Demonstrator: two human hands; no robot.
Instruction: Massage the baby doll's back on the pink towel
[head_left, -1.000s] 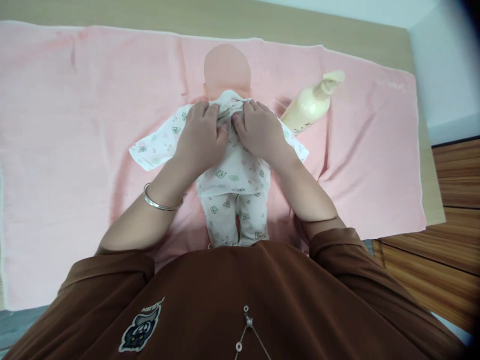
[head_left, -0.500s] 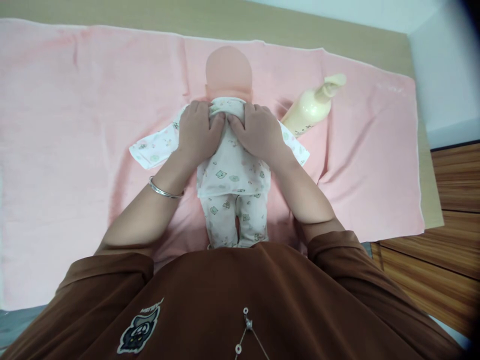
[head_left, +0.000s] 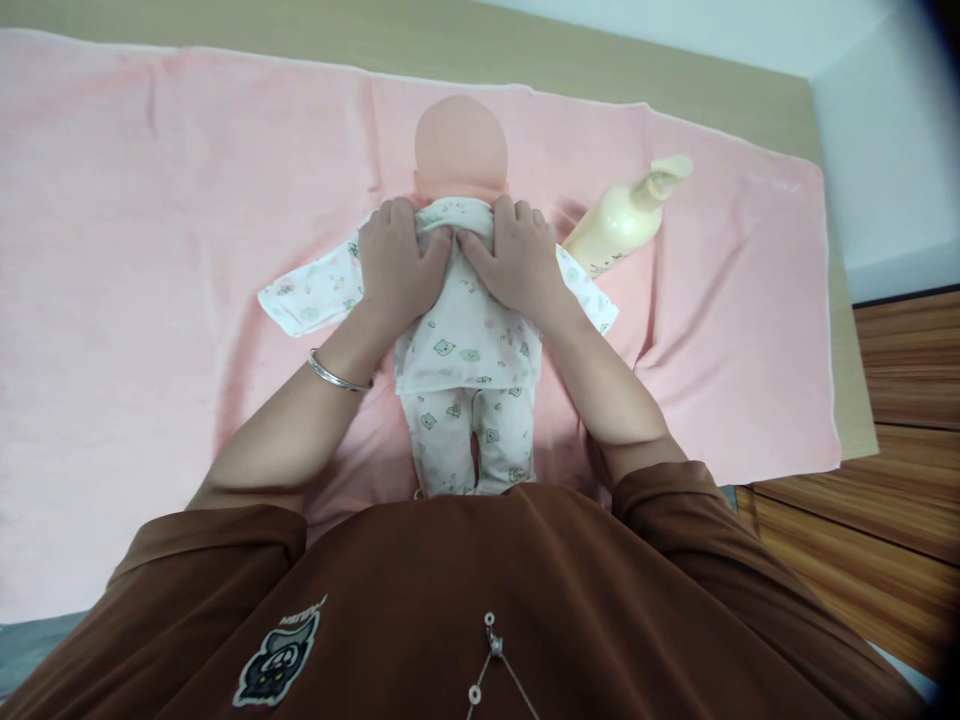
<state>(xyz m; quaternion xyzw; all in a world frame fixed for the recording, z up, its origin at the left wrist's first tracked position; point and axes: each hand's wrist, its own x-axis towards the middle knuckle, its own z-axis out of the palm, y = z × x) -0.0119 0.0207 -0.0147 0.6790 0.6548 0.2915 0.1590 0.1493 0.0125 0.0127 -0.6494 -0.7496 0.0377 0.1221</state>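
A baby doll (head_left: 469, 345) lies face down in a white printed top and trousers, its bare head (head_left: 461, 145) at the far end. My left hand (head_left: 397, 255) is wrapped over the doll's left-side shoulder as I see it, thumb pressed on the upper back. My right hand (head_left: 521, 255) grips the opposite shoulder the same way. Both thumbs point inward, their tips close together near the spine and creasing the cloth below the collar. The fingertips curl over the shoulders and are partly hidden. Sleeves of the top spread out on both sides.
Under the doll is a pink towel (head_left: 135, 300) laid over a wooden table (head_left: 300, 35). A cream pump bottle (head_left: 619, 220) lies tilted beside the right sleeve. Wood-grain panelling (head_left: 907, 400) shows beyond the table's right edge.
Both hands stay on the doll's shoulders, with a slight shift in the fingers and wrists. The view has moved a little; the doll and bottle lie as before.
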